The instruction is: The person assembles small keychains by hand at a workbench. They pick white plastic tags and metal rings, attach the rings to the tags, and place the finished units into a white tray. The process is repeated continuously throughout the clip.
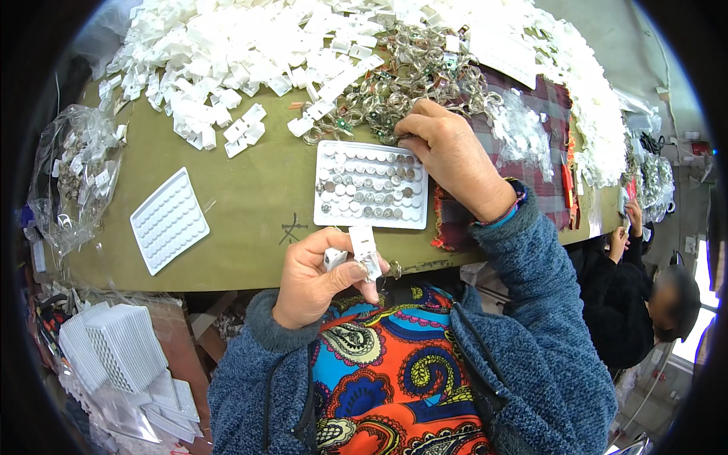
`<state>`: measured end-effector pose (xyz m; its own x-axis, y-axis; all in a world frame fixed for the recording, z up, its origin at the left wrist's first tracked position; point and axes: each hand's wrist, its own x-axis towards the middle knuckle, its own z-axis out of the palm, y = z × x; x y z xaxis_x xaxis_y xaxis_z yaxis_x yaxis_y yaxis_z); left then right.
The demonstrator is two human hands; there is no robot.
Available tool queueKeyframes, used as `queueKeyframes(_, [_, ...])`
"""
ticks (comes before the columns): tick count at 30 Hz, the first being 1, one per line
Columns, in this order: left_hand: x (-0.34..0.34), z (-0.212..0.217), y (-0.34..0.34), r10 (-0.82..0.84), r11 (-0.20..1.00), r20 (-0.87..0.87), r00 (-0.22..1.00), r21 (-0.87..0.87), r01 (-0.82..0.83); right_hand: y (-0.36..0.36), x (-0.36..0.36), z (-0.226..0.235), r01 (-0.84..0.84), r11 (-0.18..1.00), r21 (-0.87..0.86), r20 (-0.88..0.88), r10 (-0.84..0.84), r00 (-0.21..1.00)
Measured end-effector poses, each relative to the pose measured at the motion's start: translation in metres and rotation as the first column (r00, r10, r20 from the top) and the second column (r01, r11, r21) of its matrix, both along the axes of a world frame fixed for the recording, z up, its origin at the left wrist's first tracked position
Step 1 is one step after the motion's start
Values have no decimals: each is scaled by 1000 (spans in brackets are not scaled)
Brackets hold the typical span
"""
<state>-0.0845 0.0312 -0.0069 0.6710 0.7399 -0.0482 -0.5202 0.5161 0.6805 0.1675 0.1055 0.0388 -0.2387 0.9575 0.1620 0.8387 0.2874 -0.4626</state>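
Note:
Over the near edge of the table, my left hand (315, 274) is closed around small white plastic housings (363, 246), one standing up between thumb and fingers. A thin looped wire dangles beside its fingertips. My right hand (449, 148) reaches to the near side of a heap of small wired parts (425, 72), its fingers bent and pressed together. What they pinch, if anything, is hidden. Just below that hand lies a white tray (324, 158) with rows of round hollows, many of them holding silvery coin-shaped cells (368, 198).
White housings (205, 61) are heaped along the far side. An identical-looking tray (170, 220) lies at left, near a clear bag (74, 171). Stacked trays (125, 349) stand lower left. Clear plastic pieces (523, 133) rest on plaid cloth (493, 186). Another person (626, 296) works at right.

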Motion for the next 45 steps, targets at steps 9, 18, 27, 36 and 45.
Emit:
queueKeyframes(9, [0,-2,1,12,999,-12,1000,40,-12,9,28,8,-327,944,-44,100,330,939])
queueKeyframes(18, [2,-1,1,41,999,-32,999,16,-40,-4,40,1,-134,989,69,-270,148,951])
queueKeyframes(27, [11,9,-3,57,997,-89,994,-55,-62,-40,25,-12,-64,991,117,-174,84,981])
queueKeyframes(36, [27,6,-9,107,965,74,991,-250,-86,-48,21,-5,-106,994,31,44,105,994])
queueKeyframes(45, [26,1,-23,148,960,103,984,-254,-118,-121,-45,18,1,991,137,-443,61,894])
